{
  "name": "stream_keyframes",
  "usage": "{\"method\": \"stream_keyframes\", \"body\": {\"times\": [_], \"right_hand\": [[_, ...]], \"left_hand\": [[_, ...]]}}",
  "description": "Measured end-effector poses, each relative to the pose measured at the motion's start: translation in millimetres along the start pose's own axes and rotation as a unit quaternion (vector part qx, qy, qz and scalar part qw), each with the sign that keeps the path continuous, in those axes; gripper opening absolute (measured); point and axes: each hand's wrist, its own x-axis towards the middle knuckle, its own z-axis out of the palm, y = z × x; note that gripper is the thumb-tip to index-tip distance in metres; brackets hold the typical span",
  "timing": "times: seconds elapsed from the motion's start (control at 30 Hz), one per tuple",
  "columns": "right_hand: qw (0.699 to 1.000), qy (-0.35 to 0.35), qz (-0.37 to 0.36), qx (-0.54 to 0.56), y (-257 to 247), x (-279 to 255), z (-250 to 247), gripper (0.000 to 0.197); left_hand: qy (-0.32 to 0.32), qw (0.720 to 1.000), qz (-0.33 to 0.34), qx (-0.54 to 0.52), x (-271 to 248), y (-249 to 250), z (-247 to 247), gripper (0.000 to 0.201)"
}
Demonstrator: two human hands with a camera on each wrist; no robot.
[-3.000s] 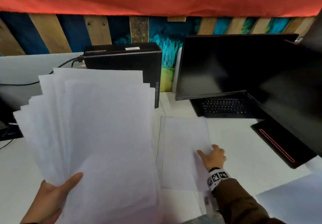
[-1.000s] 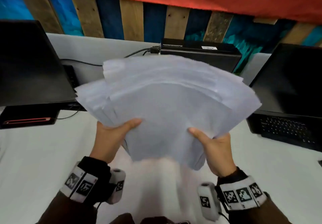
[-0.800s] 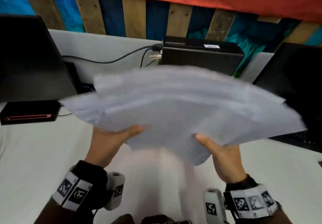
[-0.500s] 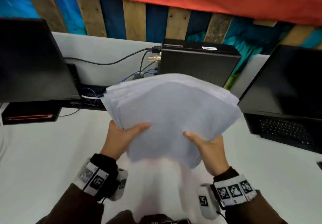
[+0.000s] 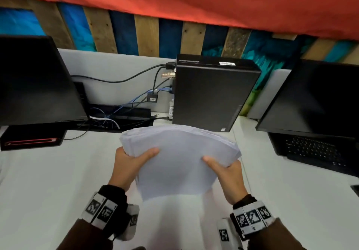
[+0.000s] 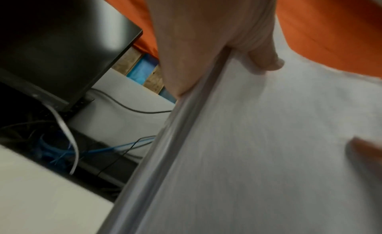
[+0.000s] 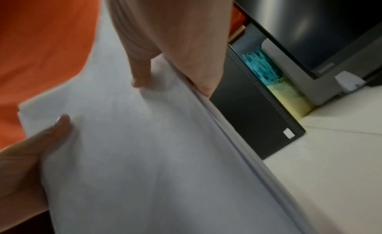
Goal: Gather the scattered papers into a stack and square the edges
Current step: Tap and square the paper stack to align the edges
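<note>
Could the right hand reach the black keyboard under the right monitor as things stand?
Probably not yet: the right hand grips the paper stack together with the left hand. The desk between it and the keyboard looks bare, so once it lets go the way seems free.

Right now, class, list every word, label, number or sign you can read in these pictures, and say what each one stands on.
No text can be read in any view.
White label on top of the black computer case: too small to read.
Tag on the cable adapter: blurred.
Black-and-white square markers on the wristbands: patterns, not words.
Papers: blank where visible.
Monitor: dark.
</note>
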Motion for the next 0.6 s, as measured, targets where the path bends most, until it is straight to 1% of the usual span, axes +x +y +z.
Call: {"method": "stream_keyframes", "body": {"times": [0.03, 0.1, 0.13, 0.17, 0.27, 0.37, 0.43, 0.5, 0.53, 0.57, 0.6], "right_hand": [[1.0, 0.004, -0.019, 0.017, -8, 0, 2, 0.026], [0.998, -0.003, -0.062, 0.033, -26, 2, 5, 0.007], [0.996, -0.006, -0.084, 0.025, -32, 2, 7, 0.018], [0.995, -0.006, -0.094, 0.014, -36, 2, 10, 0.028], [0.995, 0.03, -0.095, 0.006, -43, 5, 16, 0.032], [0.995, 0.035, -0.095, 0.015, -45, 3, 18, 0.028], [0.993, 0.007, -0.114, -0.002, -44, 2, 17, 0.02], [0.991, -0.024, -0.124, -0.047, -42, 2, 15, 0.011], [0.989, -0.031, -0.126, -0.066, -39, 2, 15, 0.01], [0.988, -0.031, -0.125, -0.081, -38, 2, 15, 0.015], [0.987, -0.031, -0.128, -0.091, -38, 3, 15, 0.02]], "left_hand": [[0.007, 1.0, 0.013, 0.004, 0, 5, 1, 0.039], [0.018, 0.998, 0.051, 0.014, 1, 18, 5, 0.03], [0.024, 0.998, 0.057, 0.014, 1, 24, 8, 0.029], [0.034, 0.998, 0.054, 0.008, 0, 29, 11, 0.032], [0.083, 0.996, 0.023, 0.001, -1, 37, 18, 0.038], [0.109, 0.994, 0.014, 0.016, -1, 40, 18, 0.038], [0.106, 0.994, 0.008, 0.016, -1, 41, 18, 0.038], [0.102, 0.994, 0.016, 0.023, -2, 42, 16, 0.036], [0.109, 0.992, 0.044, 0.044, -3, 44, 14, 0.032], [0.117, 0.984, 0.095, 0.093, -5, 48, 10, 0.027], [0.117, 0.965, 0.158, 0.175, -7, 55, 7, 0.032]]}}
